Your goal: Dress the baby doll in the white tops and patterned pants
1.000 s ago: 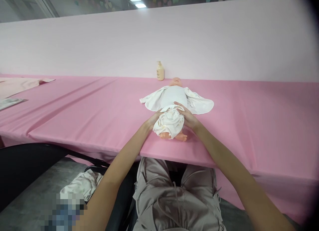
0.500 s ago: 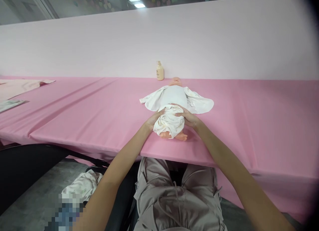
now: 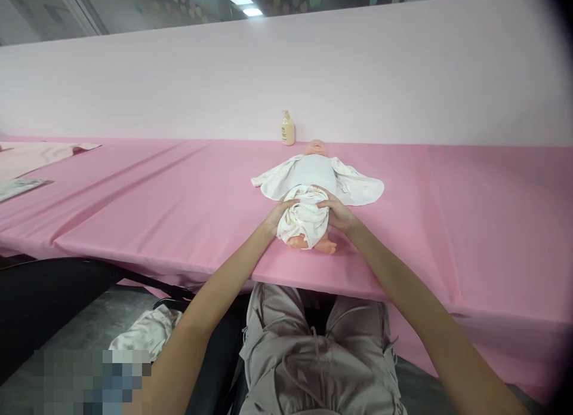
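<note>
A baby doll (image 3: 317, 147) lies on its back on the pink-covered table, head away from me and bare feet (image 3: 326, 246) towards me. Its torso is in a white top (image 3: 313, 171), with light cloth spread out on both sides. Bunched white baby pants (image 3: 304, 218) surround its legs, the feet poking out at the near end. My left hand (image 3: 278, 215) grips the left side of the pants, thumb on top. On the right side, my right hand (image 3: 339, 213) is closed on the same cloth. Fingers under the fabric are partly hidden.
A cream pump bottle (image 3: 287, 129) stands beyond the doll near the white partition (image 3: 286, 74). Pale folded cloths (image 3: 36, 158) lie at the far left of the table. Below left are a black chair (image 3: 58, 301) and a patterned cloth (image 3: 150, 334).
Both hands have shifted very slightly on the bunched pants, drawing the cloth a little narrower. The doll and the bottle stay in place.
</note>
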Motion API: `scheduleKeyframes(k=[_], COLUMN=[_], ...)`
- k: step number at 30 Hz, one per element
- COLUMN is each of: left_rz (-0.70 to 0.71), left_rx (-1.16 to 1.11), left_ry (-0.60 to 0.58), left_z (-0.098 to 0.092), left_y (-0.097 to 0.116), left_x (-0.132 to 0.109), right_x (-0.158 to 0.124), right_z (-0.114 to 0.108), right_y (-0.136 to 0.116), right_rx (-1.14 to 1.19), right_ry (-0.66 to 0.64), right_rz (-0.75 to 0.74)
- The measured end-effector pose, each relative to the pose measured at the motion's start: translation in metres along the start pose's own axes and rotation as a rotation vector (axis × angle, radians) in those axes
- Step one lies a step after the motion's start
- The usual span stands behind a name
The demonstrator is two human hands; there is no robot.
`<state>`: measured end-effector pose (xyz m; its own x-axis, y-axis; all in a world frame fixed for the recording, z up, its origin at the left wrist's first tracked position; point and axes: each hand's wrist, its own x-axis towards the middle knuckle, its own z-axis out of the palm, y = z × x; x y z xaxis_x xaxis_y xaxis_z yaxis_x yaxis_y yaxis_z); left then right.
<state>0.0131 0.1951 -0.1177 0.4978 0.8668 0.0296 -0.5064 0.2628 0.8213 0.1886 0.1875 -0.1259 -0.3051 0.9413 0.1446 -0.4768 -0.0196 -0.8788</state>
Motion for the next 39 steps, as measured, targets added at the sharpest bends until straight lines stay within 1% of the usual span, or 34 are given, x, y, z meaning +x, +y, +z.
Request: scheduleKeyframes(k=[5,8,12,15,18,21,23,25,27,32,34,37,39], left_rz=[-0.056,-0.087,-0.071,-0.128,-0.169,-0.136,-0.098,-0.078,-0.072,-0.081,-0.065,-0.037,-0.043], left_rx=[-0.011,0.003,0.021,0.003,-0.025,-0.028,0.011,0.047,0.051,0.047,0.051,0.048,0.045], left_ry=[0.042,0.013,-0.023,-0.036,-0.037,-0.051,-0.064,-0.073,-0.081,-0.058,-0.061,-0.054,-0.062], left_z=[0.002,0.002,0.0,-0.001,-0.002,-0.004,-0.006,-0.007,-0.006,-0.002,-0.003,-0.005,-0.007], left_y=[0.001,0.002,0.003,0.004,0.004,0.004,0.004,0.004,0.005,0.005,0.003,0.001,0.001], left_x=[0.001,0.001,0.003,0.004,0.002,-0.002,-0.004,-0.006,-0.006,-0.002,0.0,0.002,0.003], right_x=[0.002,0.002,0.002,0.0,-0.005,-0.01,-0.013,-0.015,-0.016,-0.014,-0.011,-0.006,-0.003], right_z=[-0.002,0.0,0.005,0.009,0.013,0.013,0.012,0.011,0.01,0.008,0.007,0.006,0.005], right_y=[0.003,0.003,0.001,-0.002,-0.008,-0.014,-0.018,-0.02,-0.021,-0.021,-0.02,-0.015,-0.011], right_rx=[-0.012,-0.046,-0.105,-0.112,-0.098,-0.094,-0.112,-0.135,-0.139,-0.148,-0.143,-0.102,-0.074], right_ry=[0.047,0.029,0.043,0.031,-0.028,-0.165,-0.206,-0.185,-0.162,-0.144,-0.126,-0.038,0.026], right_rz=[-0.023,-0.009,0.038,0.052,0.003,-0.001,0.034,0.057,0.05,0.056,0.062,0.047,0.031])
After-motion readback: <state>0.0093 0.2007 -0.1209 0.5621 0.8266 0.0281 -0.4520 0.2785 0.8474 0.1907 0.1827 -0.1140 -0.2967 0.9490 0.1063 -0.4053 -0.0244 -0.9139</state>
